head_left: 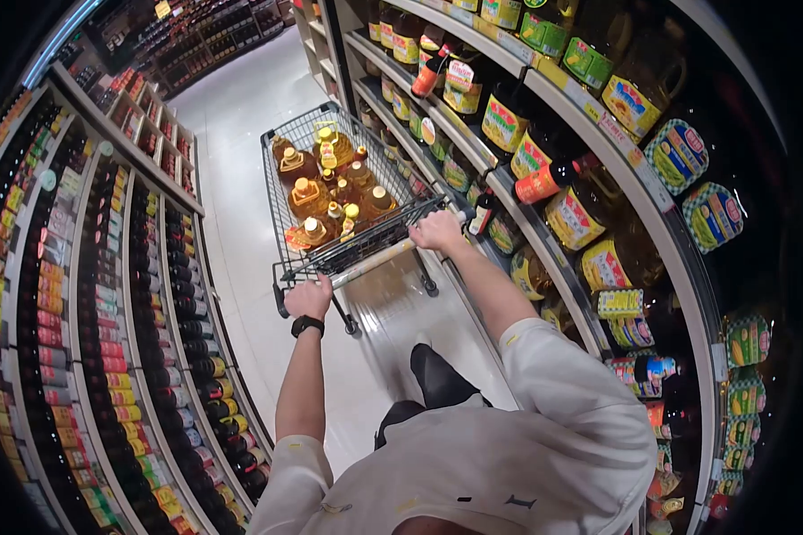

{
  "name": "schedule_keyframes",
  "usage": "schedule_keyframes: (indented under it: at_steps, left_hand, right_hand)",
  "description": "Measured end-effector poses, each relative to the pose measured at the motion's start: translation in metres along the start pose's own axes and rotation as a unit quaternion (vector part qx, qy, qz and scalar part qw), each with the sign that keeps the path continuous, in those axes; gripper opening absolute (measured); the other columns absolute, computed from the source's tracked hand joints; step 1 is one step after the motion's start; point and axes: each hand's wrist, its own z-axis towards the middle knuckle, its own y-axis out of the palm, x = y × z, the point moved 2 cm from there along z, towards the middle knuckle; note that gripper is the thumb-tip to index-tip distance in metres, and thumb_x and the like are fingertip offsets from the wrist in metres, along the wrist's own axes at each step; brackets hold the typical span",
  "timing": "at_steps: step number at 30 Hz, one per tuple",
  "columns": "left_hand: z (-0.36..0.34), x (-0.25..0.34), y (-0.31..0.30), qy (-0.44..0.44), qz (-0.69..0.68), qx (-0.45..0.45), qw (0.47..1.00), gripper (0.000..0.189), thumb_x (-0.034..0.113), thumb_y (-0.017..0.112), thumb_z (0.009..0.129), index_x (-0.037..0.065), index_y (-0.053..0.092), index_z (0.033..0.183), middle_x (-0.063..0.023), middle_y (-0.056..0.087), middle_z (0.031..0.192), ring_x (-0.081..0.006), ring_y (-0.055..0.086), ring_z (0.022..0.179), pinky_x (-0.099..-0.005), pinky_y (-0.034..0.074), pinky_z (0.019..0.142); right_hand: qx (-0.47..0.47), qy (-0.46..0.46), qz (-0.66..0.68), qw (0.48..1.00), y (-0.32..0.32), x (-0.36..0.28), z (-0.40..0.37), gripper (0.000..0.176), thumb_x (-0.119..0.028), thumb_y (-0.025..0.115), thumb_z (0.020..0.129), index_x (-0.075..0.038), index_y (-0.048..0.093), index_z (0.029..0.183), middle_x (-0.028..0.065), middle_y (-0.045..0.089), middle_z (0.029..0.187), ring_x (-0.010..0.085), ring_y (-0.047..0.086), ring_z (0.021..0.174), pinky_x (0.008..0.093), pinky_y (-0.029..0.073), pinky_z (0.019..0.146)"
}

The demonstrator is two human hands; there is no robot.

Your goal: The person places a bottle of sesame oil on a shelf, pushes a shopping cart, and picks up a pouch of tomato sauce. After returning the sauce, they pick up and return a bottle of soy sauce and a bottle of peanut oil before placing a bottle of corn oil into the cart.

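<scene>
Both of my hands grip the handlebar [375, 265] of a wire shopping cart [271, 187]. My left hand [309, 298], with a dark watch on the wrist, is closed round the bar's left end. Toward the bar's right end, my right hand [438, 232] is wrapped round it. Inside the basket stand several large bottles of golden oil [307, 198], along with some smaller bottles among them. Most of the bottles are upright, caps facing up. The lower parts of the bottles are hidden by the basket and each other.
Shelves of oil jugs [573, 214] run close along the right side, with red-labelled bottles [549, 181] sticking out. On the left, long shelves [116, 339] hold rows of dark bottles. A pale tiled floor [232, 98] stretches ahead toward more shelves [214, 45].
</scene>
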Motion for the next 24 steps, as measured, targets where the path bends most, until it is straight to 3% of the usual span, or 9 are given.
schedule_keyframes:
  at_steps: [10, 12, 15, 20, 24]
  left_hand:
    - [-0.117, -0.008, -0.02, -0.014, -0.007, -0.016, 1.0, 0.058, 0.05, 0.043, 0.09, 0.005, 0.076, 0.073, -0.0202, 0.068, 0.067, -0.0374, 0.068, 0.062, -0.045, 0.053, 0.059]
    - [-0.143, -0.008, -0.023, -0.007, -0.008, 0.002, 1.0, 0.056, 0.048, 0.046, 0.089, 0.006, 0.075, 0.068, -0.0167, 0.067, 0.061, -0.0341, 0.068, 0.057, -0.0432, 0.052, 0.056]
    - [-0.176, -0.009, -0.025, -0.01, -0.014, -0.015, 1.0, 0.056, 0.048, 0.046, 0.089, 0.006, 0.074, 0.067, -0.0173, 0.067, 0.063, -0.0341, 0.068, 0.06, -0.0448, 0.052, 0.059]
    - [-0.238, -0.003, -0.035, -0.029, -0.014, -0.025, 0.999, 0.053, 0.047, 0.048, 0.088, 0.006, 0.073, 0.067, -0.0178, 0.068, 0.065, -0.0347, 0.068, 0.062, -0.0465, 0.052, 0.06]
    - [-0.294, 0.004, -0.043, -0.044, -0.014, -0.024, 0.999, 0.054, 0.047, 0.046, 0.089, 0.005, 0.074, 0.07, -0.0178, 0.069, 0.068, -0.0344, 0.069, 0.065, -0.0463, 0.053, 0.062]
  right_hand:
    - [0.008, -0.003, -0.005, 1.0, 0.007, -0.014, -0.126, 0.056, -0.051, 0.045, 0.091, -0.008, 0.076, 0.075, 0.0173, 0.071, 0.075, 0.0339, 0.071, 0.074, 0.0442, 0.055, 0.071]
    - [0.0, -0.016, -0.006, 1.0, 0.011, -0.016, -0.149, 0.056, -0.051, 0.045, 0.091, -0.008, 0.076, 0.074, 0.0173, 0.071, 0.075, 0.034, 0.071, 0.074, 0.0441, 0.055, 0.071]
    - [0.019, 0.0, -0.002, 1.0, 0.007, -0.019, -0.186, 0.057, -0.051, 0.045, 0.091, -0.007, 0.076, 0.076, 0.0178, 0.071, 0.075, 0.0352, 0.071, 0.074, 0.0445, 0.056, 0.071]
    - [0.045, -0.063, -0.016, 0.997, 0.015, -0.013, -0.239, 0.057, -0.05, 0.044, 0.092, -0.006, 0.076, 0.076, 0.0194, 0.071, 0.075, 0.0359, 0.071, 0.073, 0.0457, 0.055, 0.071]
    - [0.055, -0.062, 0.01, 0.997, 0.018, -0.008, -0.292, 0.056, -0.048, 0.044, 0.091, -0.005, 0.075, 0.074, 0.0209, 0.07, 0.076, 0.0367, 0.07, 0.072, 0.0472, 0.055, 0.069]
